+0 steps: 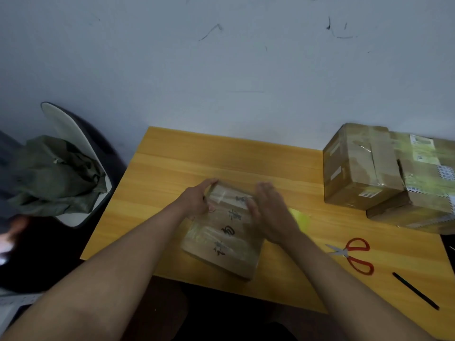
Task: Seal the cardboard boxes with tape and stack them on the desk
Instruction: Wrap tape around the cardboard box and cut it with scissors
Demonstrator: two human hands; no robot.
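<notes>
Your left hand (197, 201) curls its fingers around the far left corner of a flat taped cardboard box (222, 232); your right hand (269, 212) presses straight fingers against its right edge, mid-desk (172, 153).

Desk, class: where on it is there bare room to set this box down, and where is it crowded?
Bare desk lies between the held box and the wall, and left of the left hand. Crowded: right side, with stacked boxes, scissors, black stick.
</notes>
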